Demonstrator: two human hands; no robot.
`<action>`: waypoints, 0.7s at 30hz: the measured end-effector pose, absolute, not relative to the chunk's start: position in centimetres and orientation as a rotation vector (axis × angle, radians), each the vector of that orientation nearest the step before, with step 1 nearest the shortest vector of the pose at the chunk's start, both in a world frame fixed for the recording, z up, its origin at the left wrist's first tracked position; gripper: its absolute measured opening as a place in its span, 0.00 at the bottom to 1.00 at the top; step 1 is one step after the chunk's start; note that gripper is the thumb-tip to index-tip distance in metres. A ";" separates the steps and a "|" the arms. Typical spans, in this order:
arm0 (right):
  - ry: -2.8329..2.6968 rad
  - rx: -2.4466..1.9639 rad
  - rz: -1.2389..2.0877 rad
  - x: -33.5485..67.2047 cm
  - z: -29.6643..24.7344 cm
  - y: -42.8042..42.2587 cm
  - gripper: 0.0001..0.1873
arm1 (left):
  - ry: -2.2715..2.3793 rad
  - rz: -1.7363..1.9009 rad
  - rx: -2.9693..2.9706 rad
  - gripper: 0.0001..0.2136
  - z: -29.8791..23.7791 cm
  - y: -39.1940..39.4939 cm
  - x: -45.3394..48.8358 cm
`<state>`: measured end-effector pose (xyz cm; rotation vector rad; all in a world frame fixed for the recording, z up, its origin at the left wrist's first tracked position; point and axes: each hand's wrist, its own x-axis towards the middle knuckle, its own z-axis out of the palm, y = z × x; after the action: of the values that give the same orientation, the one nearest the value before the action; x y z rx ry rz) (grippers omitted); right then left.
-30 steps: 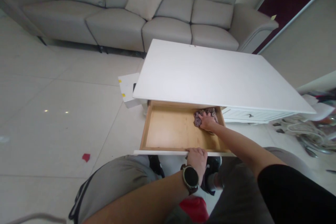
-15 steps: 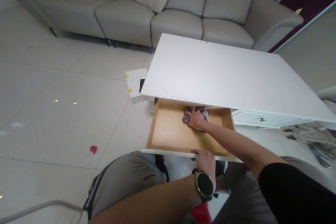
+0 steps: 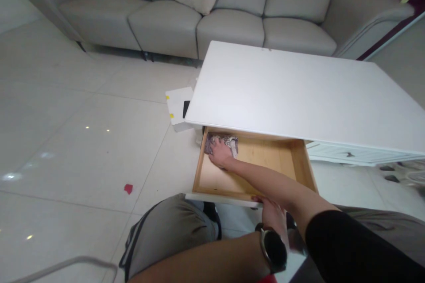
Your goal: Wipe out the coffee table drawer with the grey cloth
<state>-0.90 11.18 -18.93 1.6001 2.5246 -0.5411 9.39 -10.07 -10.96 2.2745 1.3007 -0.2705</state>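
Note:
A wooden drawer (image 3: 300,166) stands pulled out from under a white coffee table (image 3: 299,93). My right hand (image 3: 219,154) reaches into its far left corner and presses a crumpled purple-grey cloth (image 3: 229,142) against the drawer floor, fingers closed on it. My left hand (image 3: 274,216), with a dark watch on the wrist, grips the drawer's white front edge from below. My right forearm crosses over it and hides part of the hand.
A grey sectional sofa (image 3: 166,22) with a cushion stands behind the table. A white box (image 3: 175,106) lies on the tiled floor at the table's left corner. A red scrap (image 3: 128,189) lies on the tiles. Cables lie at the far right.
My right hand has slid the cloth from the drawer's far right corner across to its far left corner. My left hand stays on the drawer front. The view has shifted.

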 end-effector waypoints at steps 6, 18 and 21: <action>2.759 0.793 -0.623 2.4 -18.8 5.5 0.30 | 1.252 -0.448 2.389 0.25 -10.3 -9.5 9.4; 2.503 1.355 -0.481 8.3 -17.7 11.3 0.42 | 1.367 -0.290 2.341 0.26 -10.6 -9.9 9.0; 2.395 1.439 -0.415 14.0 -17.7 11.9 0.43 | 1.342 -0.291 2.353 0.26 -10.3 -9.8 8.9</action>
<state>14.00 11.86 -17.71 1.4385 2.3945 -0.4147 8.90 -9.83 -10.33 2.3527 1.3423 -0.2905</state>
